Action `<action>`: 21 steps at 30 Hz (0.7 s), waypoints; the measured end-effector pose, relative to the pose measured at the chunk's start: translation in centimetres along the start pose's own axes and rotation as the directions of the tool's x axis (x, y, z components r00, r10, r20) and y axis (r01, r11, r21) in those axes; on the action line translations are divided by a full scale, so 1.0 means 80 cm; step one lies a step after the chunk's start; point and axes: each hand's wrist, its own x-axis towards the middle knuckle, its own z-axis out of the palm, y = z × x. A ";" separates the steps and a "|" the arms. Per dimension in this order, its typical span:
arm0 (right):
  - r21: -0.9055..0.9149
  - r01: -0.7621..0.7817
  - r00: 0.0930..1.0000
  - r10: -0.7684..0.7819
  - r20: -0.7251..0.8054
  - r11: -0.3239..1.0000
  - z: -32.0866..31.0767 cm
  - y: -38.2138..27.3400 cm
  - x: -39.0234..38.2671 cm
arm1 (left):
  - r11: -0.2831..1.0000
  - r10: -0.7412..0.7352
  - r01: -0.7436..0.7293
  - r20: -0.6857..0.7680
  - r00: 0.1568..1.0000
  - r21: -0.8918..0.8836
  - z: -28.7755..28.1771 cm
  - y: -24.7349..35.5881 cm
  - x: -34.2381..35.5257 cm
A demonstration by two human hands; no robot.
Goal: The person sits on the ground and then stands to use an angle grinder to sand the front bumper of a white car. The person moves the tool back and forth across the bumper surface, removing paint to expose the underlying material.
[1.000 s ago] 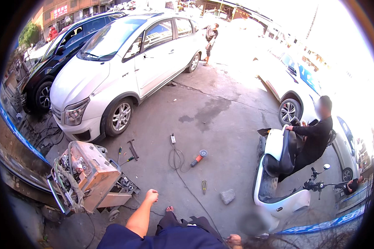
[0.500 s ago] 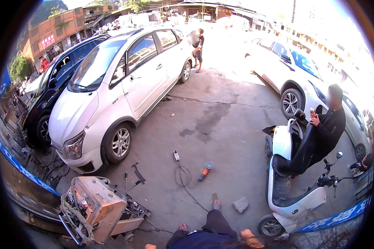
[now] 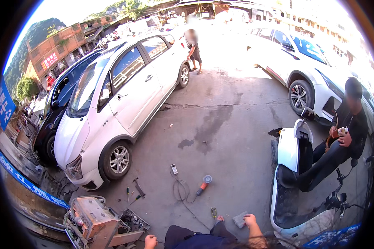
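At the lower edge my left hand [image 3: 151, 241] is loosely curled beside my left leg, with nothing visible in it. My right hand [image 3: 250, 220], also curled and seemingly bare, hangs in front of a grey stone block [image 3: 238, 219]. On the ground ahead of my feet are pliers [image 3: 214, 212] and an orange angle grinder [image 3: 204, 185] with a grey disc. A grey cable [image 3: 179, 189] lies looped beside it, near a white socket block [image 3: 174, 169]. Further left lie a hammer [image 3: 139, 188] and two screwdrivers, one upright in view [image 3: 128, 194], one slanting [image 3: 135, 200].
A rusty wheeled machine [image 3: 95, 218] with loose tools stands lower left. A white van [image 3: 141, 85] and a dark car [image 3: 72, 76] are parked beyond. At right, a person [image 3: 353, 120] sits by a white scooter [image 3: 287, 149], holding something. Another person [image 3: 193, 47] stands near the van's far end.
My view has shifted, and both hands show further up, the right one now before the stone block. The person by the scooter has turned and lowered their hands; the far person bends forward.
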 end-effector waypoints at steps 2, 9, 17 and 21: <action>0.010 -0.069 0.997 0.069 0.042 0.998 0.012 -0.011 0.010 | 0.996 0.079 -0.078 0.001 0.997 -0.035 -0.012 0.056 0.019; 0.013 -0.242 0.970 0.242 0.037 0.970 0.005 0.037 0.034 | 0.999 0.050 -0.050 0.002 0.999 0.020 0.018 0.136 0.050; -0.386 -0.336 0.925 0.379 0.039 0.859 0.010 0.029 0.013 | 0.912 -0.387 0.356 0.140 0.911 0.203 0.031 0.089 0.105; -0.050 -0.263 0.960 0.257 -0.111 0.963 0.044 -0.026 0.009 | 0.866 -0.480 0.430 0.186 0.857 0.255 0.048 0.111 0.178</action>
